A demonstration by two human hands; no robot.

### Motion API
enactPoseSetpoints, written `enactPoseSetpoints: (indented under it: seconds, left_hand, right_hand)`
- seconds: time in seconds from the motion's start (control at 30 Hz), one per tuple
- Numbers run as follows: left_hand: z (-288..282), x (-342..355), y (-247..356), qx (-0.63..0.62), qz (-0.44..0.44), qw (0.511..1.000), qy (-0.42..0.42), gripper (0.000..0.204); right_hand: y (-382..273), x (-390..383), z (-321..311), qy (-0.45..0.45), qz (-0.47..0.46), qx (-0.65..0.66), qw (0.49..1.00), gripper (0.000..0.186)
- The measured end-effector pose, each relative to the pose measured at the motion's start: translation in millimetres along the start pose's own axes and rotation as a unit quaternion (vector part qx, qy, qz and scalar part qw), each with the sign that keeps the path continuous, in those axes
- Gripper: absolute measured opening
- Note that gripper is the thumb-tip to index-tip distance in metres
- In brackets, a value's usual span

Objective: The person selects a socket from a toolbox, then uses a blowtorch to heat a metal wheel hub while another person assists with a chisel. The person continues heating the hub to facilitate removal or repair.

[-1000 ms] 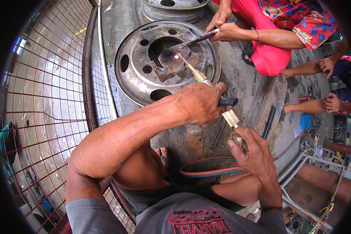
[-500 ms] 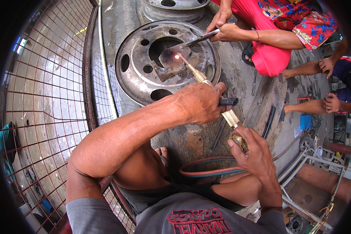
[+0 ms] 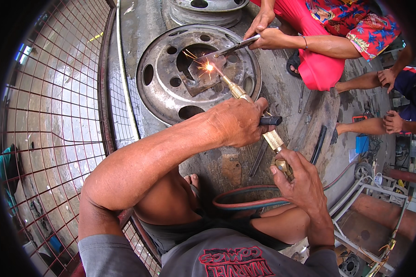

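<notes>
My left hand [image 3: 238, 121] is closed around the front of a brass cutting torch [image 3: 274, 141]. A short black rod [image 3: 270, 120] sticks out by its fingers; I cannot tell whether it belongs to the torch. At the torch's rear, my right hand [image 3: 302, 177] grips near the valve, thumb and fingers around it. The tip meets a flat steel plate [image 3: 199, 84] in a bright orange glow with flying sparks. This plate lies across the centre hole of a steel wheel rim [image 3: 159, 99]. A co-worker's hands hold pliers [image 3: 238, 45] that reach the plate.
Red and blue-green hoses [image 3: 245, 203] loop beside my knee. Another wheel rim [image 3: 208, 17] lies beyond. A wire mesh panel [image 3: 60, 115] lines the left. Metal bars [image 3: 319, 144] lie on the floor at right, near a white metal trolley [image 3: 351, 198]. Another person sits at the far right.
The small glow at the torch tip has grown brighter, and orange sparks now spray to the upper left over the plate. Both my hands and the co-worker's hands stay in place.
</notes>
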State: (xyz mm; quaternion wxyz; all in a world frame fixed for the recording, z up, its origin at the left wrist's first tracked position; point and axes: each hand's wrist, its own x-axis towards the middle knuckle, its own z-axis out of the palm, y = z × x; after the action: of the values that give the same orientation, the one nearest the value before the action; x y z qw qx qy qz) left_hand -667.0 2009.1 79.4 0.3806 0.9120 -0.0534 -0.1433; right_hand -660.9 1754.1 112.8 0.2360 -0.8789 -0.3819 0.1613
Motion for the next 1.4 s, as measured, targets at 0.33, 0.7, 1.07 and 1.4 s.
enactPoseSetpoints:
  seconds: [0.33, 0.7, 1.07, 1.4]
  left_hand:
    - [0.1, 1.0, -0.6, 0.001, 0.002, 1.0, -0.008, 0.054]
    - [-1.1, -0.4, 3.0, 0.005, -0.004, 1.0, -0.001, 0.057]
    - [-0.1, -0.1, 0.1, 0.003, -0.001, 1.0, 0.002, 0.054]
    - [2.3, 0.6, -1.3, -0.002, 0.002, 1.0, 0.003, 0.055]
  right_hand:
    - [1.2, -0.6, -1.8, -0.018, -0.005, 0.014, 1.0, 0.034]
    - [3.6, -0.8, -1.1, -0.003, -0.029, 0.009, 1.0, 0.039]
    - [-0.9, -1.3, -0.8, -0.013, 0.01, 0.012, 1.0, 0.038]
    - [5.5, 0.0, 2.7, 0.007, -0.03, -0.007, 1.0, 0.043]
